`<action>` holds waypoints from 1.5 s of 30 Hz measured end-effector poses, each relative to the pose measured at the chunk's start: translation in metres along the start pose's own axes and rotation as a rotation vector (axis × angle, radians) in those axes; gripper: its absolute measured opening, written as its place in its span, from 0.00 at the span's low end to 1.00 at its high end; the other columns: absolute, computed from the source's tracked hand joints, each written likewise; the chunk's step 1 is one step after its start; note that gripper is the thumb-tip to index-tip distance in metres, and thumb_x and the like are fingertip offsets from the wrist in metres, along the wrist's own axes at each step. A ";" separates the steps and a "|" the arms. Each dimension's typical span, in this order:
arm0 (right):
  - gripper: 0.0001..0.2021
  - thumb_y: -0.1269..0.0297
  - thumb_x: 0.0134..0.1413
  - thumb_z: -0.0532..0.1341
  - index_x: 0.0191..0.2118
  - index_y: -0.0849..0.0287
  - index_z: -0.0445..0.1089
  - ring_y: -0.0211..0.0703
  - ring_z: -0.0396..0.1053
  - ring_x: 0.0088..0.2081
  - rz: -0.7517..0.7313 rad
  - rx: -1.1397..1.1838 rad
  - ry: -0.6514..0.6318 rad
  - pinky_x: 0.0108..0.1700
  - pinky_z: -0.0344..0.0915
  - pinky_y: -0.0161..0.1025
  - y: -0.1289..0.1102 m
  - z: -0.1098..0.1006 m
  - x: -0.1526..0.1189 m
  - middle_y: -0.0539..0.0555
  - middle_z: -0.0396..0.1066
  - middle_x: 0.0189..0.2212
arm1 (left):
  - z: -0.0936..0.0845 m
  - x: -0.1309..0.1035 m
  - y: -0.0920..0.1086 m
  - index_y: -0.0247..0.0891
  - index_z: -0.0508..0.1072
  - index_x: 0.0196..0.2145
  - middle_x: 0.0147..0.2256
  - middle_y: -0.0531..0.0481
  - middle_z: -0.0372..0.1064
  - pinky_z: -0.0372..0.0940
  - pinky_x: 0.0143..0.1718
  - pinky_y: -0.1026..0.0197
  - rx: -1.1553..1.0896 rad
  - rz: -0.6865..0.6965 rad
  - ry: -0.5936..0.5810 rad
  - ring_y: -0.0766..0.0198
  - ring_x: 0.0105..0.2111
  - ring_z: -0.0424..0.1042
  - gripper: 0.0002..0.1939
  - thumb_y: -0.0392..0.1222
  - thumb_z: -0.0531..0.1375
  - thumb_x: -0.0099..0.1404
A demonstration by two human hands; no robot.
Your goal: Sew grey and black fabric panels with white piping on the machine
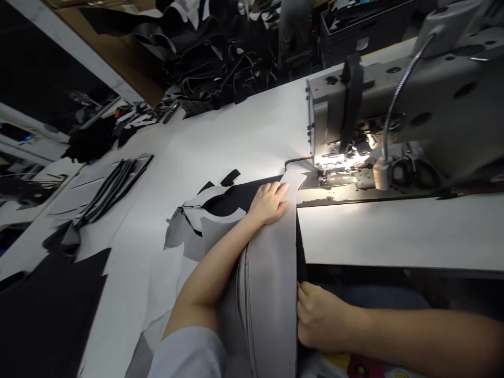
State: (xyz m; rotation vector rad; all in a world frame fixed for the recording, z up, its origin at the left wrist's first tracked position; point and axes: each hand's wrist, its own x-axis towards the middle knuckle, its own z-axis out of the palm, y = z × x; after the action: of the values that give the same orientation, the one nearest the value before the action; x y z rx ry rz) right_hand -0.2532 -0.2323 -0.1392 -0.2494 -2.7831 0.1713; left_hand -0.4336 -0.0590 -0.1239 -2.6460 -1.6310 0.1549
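Observation:
A long grey fabric panel (275, 268) with a black underside runs from the table's front edge up toward the sewing machine (394, 115). My left hand (270, 202) lies on its upper part with fingers stretched out, just left of the lit needle area. Lower down, my right hand (317, 315) is closed on the panel's right edge; its fingertips are partly hidden. More joined grey and black fabric pieces (212, 231) spread out to the left, partly beneath my left forearm.
A stack of cut panels (114, 189) and a large black piece (51, 315) lie on the left. Dark fabric is heaped (220, 58) at the back, beside a black crate (366, 31). Black-handled scissors (413, 173) rest by the machine, near a flexible lamp (381, 173).

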 end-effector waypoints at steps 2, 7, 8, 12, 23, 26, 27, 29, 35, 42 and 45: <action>0.07 0.66 0.51 0.62 0.25 0.59 0.74 0.46 0.67 0.28 0.035 0.099 0.057 0.32 0.65 0.45 0.006 0.003 -0.013 0.57 0.71 0.22 | 0.000 0.007 0.023 0.35 0.60 0.64 0.52 0.37 0.66 0.59 0.51 0.48 0.015 -0.015 0.024 0.47 0.50 0.64 0.29 0.54 0.46 0.73; 0.06 0.73 0.50 0.61 0.28 0.60 0.75 0.50 0.70 0.37 0.229 -0.045 0.283 0.58 0.60 0.60 0.044 0.028 -0.022 0.56 0.72 0.24 | 0.001 0.009 0.045 0.35 0.65 0.61 0.42 0.40 0.70 0.59 0.44 0.50 0.069 -0.108 0.029 0.49 0.44 0.67 0.26 0.51 0.44 0.74; 0.07 0.75 0.50 0.60 0.29 0.61 0.75 0.51 0.70 0.40 0.244 -0.073 0.321 0.59 0.59 0.60 0.045 0.031 -0.023 0.57 0.73 0.27 | 0.001 0.007 0.046 0.35 0.65 0.61 0.41 0.40 0.70 0.59 0.44 0.51 0.085 -0.123 0.023 0.49 0.43 0.67 0.26 0.51 0.43 0.75; 0.08 0.75 0.52 0.58 0.32 0.62 0.76 0.59 0.67 0.52 0.291 -0.087 0.347 0.60 0.58 0.64 0.029 0.027 -0.040 0.60 0.74 0.38 | -0.001 0.002 0.056 0.34 0.64 0.61 0.41 0.39 0.69 0.60 0.42 0.51 0.135 -0.146 0.002 0.49 0.43 0.67 0.26 0.49 0.43 0.75; 0.07 0.73 0.55 0.59 0.31 0.63 0.75 0.62 0.63 0.57 0.373 -0.048 0.329 0.63 0.50 0.72 0.004 0.017 -0.074 0.60 0.74 0.41 | -0.010 0.026 0.102 0.33 0.59 0.65 0.66 0.43 0.55 0.65 0.43 0.50 0.165 0.006 -0.024 0.49 0.47 0.67 0.27 0.44 0.45 0.72; 0.07 0.73 0.55 0.60 0.34 0.62 0.76 0.62 0.62 0.58 0.400 -0.032 0.338 0.63 0.53 0.71 0.003 0.018 -0.075 0.60 0.73 0.46 | -0.012 0.029 0.104 0.33 0.59 0.65 0.66 0.44 0.55 0.65 0.44 0.50 0.166 -0.008 -0.038 0.50 0.47 0.68 0.27 0.44 0.45 0.72; 0.07 0.73 0.55 0.60 0.35 0.62 0.76 0.62 0.62 0.58 0.403 -0.027 0.340 0.62 0.54 0.70 0.003 0.017 -0.076 0.60 0.73 0.47 | -0.012 0.030 0.105 0.33 0.59 0.65 0.66 0.44 0.55 0.65 0.44 0.51 0.164 -0.010 -0.040 0.50 0.46 0.68 0.27 0.44 0.45 0.72; 0.07 0.73 0.55 0.59 0.35 0.62 0.76 0.63 0.63 0.58 0.406 -0.020 0.347 0.61 0.57 0.69 0.004 0.015 -0.077 0.60 0.73 0.47 | -0.014 0.031 0.106 0.33 0.59 0.65 0.66 0.44 0.55 0.66 0.44 0.50 0.158 -0.016 -0.049 0.50 0.46 0.69 0.27 0.44 0.45 0.72; 0.09 0.74 0.55 0.57 0.33 0.63 0.76 0.61 0.65 0.57 0.423 -0.038 0.371 0.61 0.58 0.67 0.006 0.007 -0.079 0.61 0.75 0.41 | -0.016 0.033 0.108 0.34 0.61 0.65 0.65 0.45 0.56 0.66 0.45 0.49 0.131 -0.049 -0.049 0.49 0.47 0.69 0.27 0.44 0.44 0.72; 0.11 0.76 0.55 0.55 0.33 0.63 0.75 0.61 0.67 0.55 0.444 -0.036 0.413 0.59 0.62 0.64 0.008 0.003 -0.082 0.61 0.74 0.43 | -0.014 0.037 0.111 0.34 0.61 0.64 0.65 0.46 0.55 0.65 0.45 0.49 0.133 -0.048 -0.041 0.50 0.47 0.68 0.27 0.45 0.43 0.72; 0.10 0.76 0.56 0.55 0.33 0.63 0.75 0.60 0.66 0.56 0.442 -0.030 0.393 0.61 0.60 0.64 0.011 0.004 -0.085 0.61 0.74 0.44 | -0.016 0.040 0.112 0.34 0.60 0.65 0.66 0.47 0.54 0.65 0.46 0.49 0.124 -0.046 -0.057 0.50 0.48 0.68 0.27 0.44 0.44 0.72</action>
State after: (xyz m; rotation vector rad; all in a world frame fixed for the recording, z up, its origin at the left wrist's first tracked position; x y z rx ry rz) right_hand -0.1738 -0.2387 -0.1716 -0.8114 -2.3080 0.1645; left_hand -0.3144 -0.0737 -0.1192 -2.5326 -1.6391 0.3222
